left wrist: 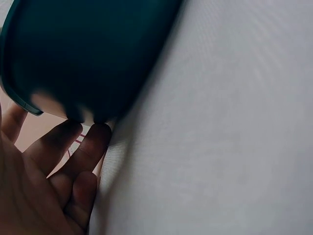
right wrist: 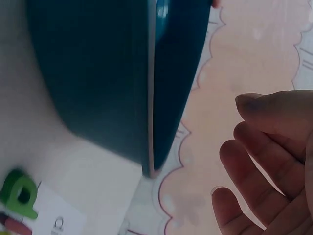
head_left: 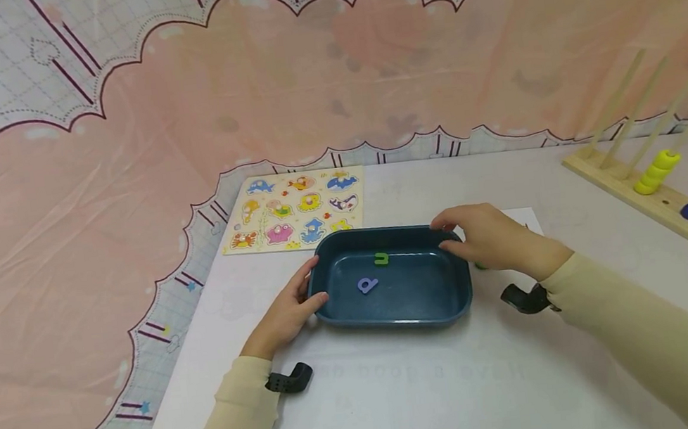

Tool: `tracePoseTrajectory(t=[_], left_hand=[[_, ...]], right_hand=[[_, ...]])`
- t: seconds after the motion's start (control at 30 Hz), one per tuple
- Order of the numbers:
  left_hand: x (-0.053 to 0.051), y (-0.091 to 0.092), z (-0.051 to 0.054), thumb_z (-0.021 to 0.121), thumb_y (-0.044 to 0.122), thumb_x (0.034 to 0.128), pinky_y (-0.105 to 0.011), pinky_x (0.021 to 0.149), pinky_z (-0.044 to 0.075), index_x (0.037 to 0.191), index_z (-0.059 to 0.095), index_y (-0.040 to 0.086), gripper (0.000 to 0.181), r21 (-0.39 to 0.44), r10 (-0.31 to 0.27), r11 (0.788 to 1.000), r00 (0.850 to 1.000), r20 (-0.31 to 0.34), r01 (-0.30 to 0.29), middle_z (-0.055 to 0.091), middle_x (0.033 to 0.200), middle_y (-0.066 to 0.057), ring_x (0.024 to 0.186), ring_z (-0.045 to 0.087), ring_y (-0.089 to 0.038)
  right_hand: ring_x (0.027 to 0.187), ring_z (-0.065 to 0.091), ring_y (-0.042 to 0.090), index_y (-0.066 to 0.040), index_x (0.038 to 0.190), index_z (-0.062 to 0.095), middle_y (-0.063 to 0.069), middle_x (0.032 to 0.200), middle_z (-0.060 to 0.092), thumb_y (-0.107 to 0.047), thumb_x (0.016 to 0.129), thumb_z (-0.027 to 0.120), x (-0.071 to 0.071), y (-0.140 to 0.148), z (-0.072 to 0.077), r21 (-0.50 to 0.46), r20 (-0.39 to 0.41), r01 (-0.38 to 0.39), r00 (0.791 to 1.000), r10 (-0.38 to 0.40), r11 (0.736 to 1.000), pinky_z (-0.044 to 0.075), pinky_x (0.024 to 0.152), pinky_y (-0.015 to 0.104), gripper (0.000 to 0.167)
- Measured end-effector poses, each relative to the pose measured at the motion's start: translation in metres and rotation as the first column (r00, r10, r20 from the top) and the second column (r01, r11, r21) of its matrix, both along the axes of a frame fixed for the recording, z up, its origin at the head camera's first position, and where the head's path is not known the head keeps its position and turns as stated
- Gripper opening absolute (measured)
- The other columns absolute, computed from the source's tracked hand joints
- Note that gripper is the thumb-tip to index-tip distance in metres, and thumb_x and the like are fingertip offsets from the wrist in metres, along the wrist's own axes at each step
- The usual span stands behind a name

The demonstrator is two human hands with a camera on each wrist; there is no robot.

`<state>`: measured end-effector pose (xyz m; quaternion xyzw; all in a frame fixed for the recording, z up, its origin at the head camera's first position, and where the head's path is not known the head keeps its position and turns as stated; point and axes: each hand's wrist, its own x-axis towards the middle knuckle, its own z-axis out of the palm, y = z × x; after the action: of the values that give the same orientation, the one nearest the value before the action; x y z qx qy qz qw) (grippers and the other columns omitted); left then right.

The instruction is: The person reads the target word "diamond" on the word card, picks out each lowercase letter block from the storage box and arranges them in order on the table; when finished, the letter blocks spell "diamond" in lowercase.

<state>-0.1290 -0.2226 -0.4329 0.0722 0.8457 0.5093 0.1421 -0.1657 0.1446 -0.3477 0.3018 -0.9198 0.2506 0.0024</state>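
A dark blue rectangular tray (head_left: 419, 287) sits on the white table in the head view. Inside it lie a green letter (head_left: 381, 259) shaped like an n or u and a small purple letter (head_left: 367, 285). My left hand (head_left: 284, 318) grips the tray's left end, thumb at the rim and fingertips against the outer wall, as the left wrist view shows. Over the tray's far right corner is my right hand (head_left: 495, 240), fingers loosely bent. In the right wrist view it stands apart from the tray wall (right wrist: 98, 73) and holds nothing.
Behind the tray lies a sea-animal peg puzzle board (head_left: 292, 210). A wooden bead stand (head_left: 661, 199) with yellow and blue beads stands at right. Beside the tray's right end are a green letter (right wrist: 19, 193) and a white card (right wrist: 61, 215), partly hidden in the head view.
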Motion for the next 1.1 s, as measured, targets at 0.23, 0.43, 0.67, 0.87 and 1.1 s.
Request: tracePoseTrajectory(t=[0.23, 0.43, 0.67, 0.87, 1.1], left_hand=[[0.001, 0.000, 0.001, 0.063, 0.026, 0.0992, -0.057, 0.112, 0.030, 0.161, 0.022, 0.023, 0.074, -0.007, 0.007, 1.000, 1.000, 0.007, -0.007, 0.033, 0.157, -0.022, 0.142, 0.037, -0.037], [0.000, 0.000, 0.001, 0.063, 0.025, 0.0991, -0.057, 0.112, 0.029, 0.161, 0.023, 0.022, 0.074, 0.002, 0.004, 1.000, 1.000, 0.010, -0.004, 0.035, 0.156, -0.022, 0.141, 0.038, -0.038], [0.001, 0.000, 0.003, 0.064, 0.025, 0.0987, -0.057, 0.113, 0.028, 0.161, 0.023, 0.022, 0.074, 0.001, 0.008, 1.000, 1.000, 0.014, -0.008, 0.036, 0.156, -0.022, 0.141, 0.038, -0.037], [0.001, 0.000, 0.005, 0.063, 0.024, 0.0988, -0.057, 0.114, 0.027, 0.161, 0.023, 0.022, 0.074, -0.002, 0.011, 1.000, 1.000, 0.012, -0.011, 0.034, 0.157, -0.021, 0.142, 0.036, -0.037], [0.001, 0.000, 0.003, 0.063, 0.023, 0.0995, -0.057, 0.113, 0.028, 0.161, 0.022, 0.021, 0.074, 0.017, 0.001, 1.000, 1.000, 0.014, -0.001, 0.034, 0.157, -0.022, 0.142, 0.036, -0.037]], right_hand=[[0.102, 0.067, 0.029, 0.000, 0.120, 0.068, 0.014, 0.113, 0.070, -0.007, 0.089, 0.074, -0.005, -0.023, -0.006, 0.016, 0.016, -0.063, 0.998, 0.063, 0.998, 0.054, 0.091, 0.047, 0.032], [0.103, 0.066, 0.027, -0.002, 0.121, 0.068, 0.013, 0.115, 0.070, -0.009, 0.090, 0.073, -0.009, -0.040, -0.006, 0.029, 0.060, -0.073, 0.996, 0.071, 0.997, 0.053, 0.093, 0.046, 0.032], [0.108, 0.065, 0.027, -0.002, 0.122, 0.068, 0.012, 0.118, 0.070, -0.011, 0.091, 0.074, -0.011, -0.050, 0.001, 0.046, 0.052, -0.088, 0.995, 0.085, 0.995, 0.050, 0.097, 0.046, 0.033], [0.113, 0.064, 0.028, -0.001, 0.123, 0.067, 0.012, 0.120, 0.069, -0.012, 0.091, 0.074, -0.013, -0.057, 0.006, 0.031, 0.042, -0.105, 0.994, 0.103, 0.994, 0.048, 0.100, 0.046, 0.034], [0.115, 0.063, 0.027, 0.000, 0.125, 0.066, 0.012, 0.121, 0.069, -0.011, 0.091, 0.073, -0.023, -0.068, 0.002, 0.046, 0.057, -0.129, 0.990, 0.126, 0.991, 0.047, 0.102, 0.044, 0.036]])
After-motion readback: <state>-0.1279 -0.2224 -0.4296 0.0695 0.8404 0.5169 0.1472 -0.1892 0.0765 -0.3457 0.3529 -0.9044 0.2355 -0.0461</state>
